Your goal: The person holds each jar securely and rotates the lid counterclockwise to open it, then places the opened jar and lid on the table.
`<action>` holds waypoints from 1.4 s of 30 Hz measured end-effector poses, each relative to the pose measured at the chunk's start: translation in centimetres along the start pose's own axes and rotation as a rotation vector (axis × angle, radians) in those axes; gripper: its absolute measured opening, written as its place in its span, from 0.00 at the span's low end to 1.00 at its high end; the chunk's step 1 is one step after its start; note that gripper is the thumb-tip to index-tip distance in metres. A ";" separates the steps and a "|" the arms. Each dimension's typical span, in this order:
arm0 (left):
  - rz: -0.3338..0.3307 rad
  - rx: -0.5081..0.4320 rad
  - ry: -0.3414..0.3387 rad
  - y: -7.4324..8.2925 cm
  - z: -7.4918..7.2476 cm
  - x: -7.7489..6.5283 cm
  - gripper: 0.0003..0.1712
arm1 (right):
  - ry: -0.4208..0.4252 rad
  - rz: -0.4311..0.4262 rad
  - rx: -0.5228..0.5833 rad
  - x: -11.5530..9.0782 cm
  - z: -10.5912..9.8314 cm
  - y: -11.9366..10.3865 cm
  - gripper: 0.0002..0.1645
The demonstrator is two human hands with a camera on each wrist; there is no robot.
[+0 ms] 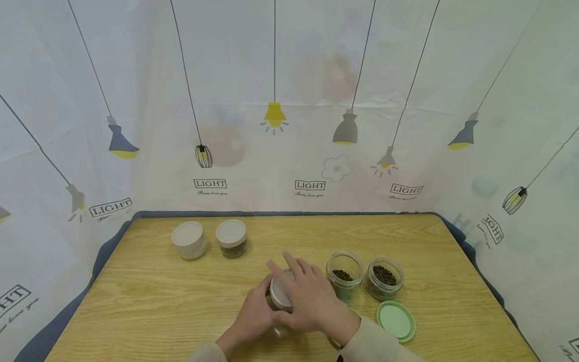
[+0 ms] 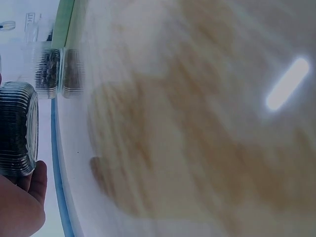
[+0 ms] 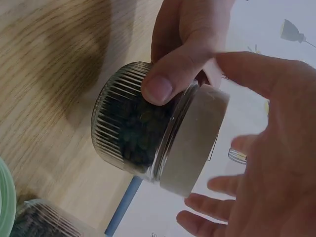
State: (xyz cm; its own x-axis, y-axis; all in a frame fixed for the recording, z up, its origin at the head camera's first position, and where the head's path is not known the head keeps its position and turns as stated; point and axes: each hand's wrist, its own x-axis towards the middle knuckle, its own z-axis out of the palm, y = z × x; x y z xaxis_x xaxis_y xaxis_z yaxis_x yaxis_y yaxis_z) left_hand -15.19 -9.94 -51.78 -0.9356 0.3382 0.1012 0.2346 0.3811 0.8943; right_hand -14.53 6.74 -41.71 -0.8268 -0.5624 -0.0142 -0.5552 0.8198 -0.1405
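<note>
My left hand (image 1: 254, 312) grips a ribbed clear jar (image 3: 133, 123) around its side, thumb pressed on the glass. The jar holds dark bean-like pieces and is held up off the table, tilted in the right wrist view. A white lid (image 3: 195, 143) covers its mouth. Over this lid stretches my right hand (image 1: 312, 296), fingers extended and spread. In the right wrist view several of its fingertips (image 3: 197, 205) sit beside the lid; whether they touch it I cannot tell. The left wrist view catches only the jar's base (image 2: 30, 131) and part of the left hand.
Right of the hands stand two lidless jars (image 1: 347, 292) (image 1: 382, 291) with dark beans inside. A green lid (image 1: 396, 321) lies in front of them; something green-rimmed is partly hidden under my right wrist. Two white-lidded jars (image 1: 190, 244) (image 1: 232, 246) stand at the back left of the wooden table (image 1: 158, 296).
</note>
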 end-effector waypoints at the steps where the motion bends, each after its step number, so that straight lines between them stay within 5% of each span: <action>1: 0.007 -0.009 0.007 0.0 0.0 0.0 0.47 | 0.004 0.016 0.002 0.0 0.0 -0.1 0.54; 7: 0.069 -0.029 0.055 -0.3 0.2 0.0 0.38 | 0.078 0.143 -0.067 0.4 0.5 -0.8 0.61; 19: 0.075 -0.012 0.035 0.1 0.3 -0.5 0.48 | 0.153 0.251 -0.123 0.7 1.3 -1.0 0.57; 30: 0.027 0.024 0.038 0.3 0.3 -0.3 0.50 | 0.150 0.141 -0.057 1.0 1.6 -0.5 0.34; 42: -0.015 0.058 0.042 0.3 0.3 -0.2 0.44 | 0.068 -0.002 -0.041 0.6 0.5 -0.3 0.36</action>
State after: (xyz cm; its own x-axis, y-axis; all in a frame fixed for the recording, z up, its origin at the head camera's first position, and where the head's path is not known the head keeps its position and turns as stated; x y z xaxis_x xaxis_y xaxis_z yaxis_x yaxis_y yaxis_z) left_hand -14.84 -9.67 -51.69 -0.9492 0.2959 0.1071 0.2340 0.4360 0.8690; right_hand -14.78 6.09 -42.13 -0.8289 -0.5568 0.0539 -0.5593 0.8229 -0.1001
